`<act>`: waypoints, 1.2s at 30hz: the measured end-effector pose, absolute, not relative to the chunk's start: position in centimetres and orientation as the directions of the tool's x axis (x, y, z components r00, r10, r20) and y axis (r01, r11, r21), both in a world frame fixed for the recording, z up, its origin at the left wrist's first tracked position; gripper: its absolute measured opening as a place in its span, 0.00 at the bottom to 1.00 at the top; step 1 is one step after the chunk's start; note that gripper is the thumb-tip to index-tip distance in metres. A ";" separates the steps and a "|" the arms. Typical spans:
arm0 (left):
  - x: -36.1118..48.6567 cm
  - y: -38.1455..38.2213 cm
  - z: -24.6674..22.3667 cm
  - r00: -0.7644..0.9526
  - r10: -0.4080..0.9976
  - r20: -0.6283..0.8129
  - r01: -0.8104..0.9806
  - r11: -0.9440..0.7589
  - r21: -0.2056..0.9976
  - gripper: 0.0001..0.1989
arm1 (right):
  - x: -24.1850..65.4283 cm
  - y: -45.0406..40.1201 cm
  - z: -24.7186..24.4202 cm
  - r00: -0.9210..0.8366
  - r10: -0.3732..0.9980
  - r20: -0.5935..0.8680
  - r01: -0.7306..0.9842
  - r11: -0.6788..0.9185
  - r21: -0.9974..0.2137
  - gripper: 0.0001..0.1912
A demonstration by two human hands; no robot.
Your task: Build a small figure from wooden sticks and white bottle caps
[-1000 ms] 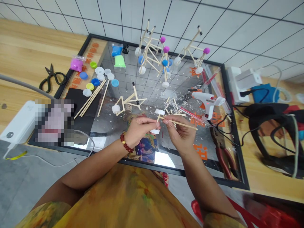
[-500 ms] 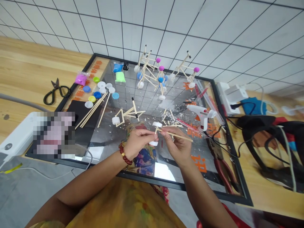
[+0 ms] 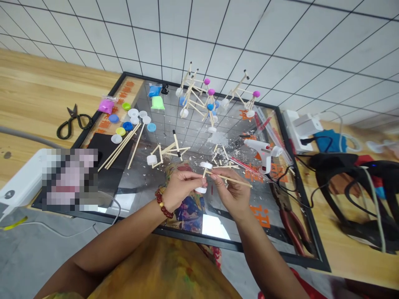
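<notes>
L hand (image 3: 182,190) pinches white bottle-cap wheels (image 3: 205,165) on short stick axle (image 3: 205,174), R hand (image 3: 230,193) grips long wooden skewer (image 3: 233,181) w/ its end at axle, long axis running out to R, both above near-mid of black-framed mirror tray (image 3: 274,257) on bench (image 3: 46,83).

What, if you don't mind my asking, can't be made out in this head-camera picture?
Head view:
- Where the thin wooden stick meets the lower white plastic cap: hidden by the left hand.
- Whatever lies under the pixelated patch: blurred.
- Red object: cut off by the bottom edge.
</notes>
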State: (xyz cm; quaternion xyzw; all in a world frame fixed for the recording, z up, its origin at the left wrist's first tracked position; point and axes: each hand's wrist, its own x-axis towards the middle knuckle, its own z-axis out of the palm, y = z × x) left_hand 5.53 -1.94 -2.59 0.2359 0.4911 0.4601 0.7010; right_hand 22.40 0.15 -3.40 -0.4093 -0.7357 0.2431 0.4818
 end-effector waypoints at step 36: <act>5.5 -1.9 -2.1 0.091 0.856 -0.509 -0.396 0.500 0.770 0.19 | 22.4 0.2 -3.4 -0.200 0.823 0.532 0.394 0.565 -0.726 0.07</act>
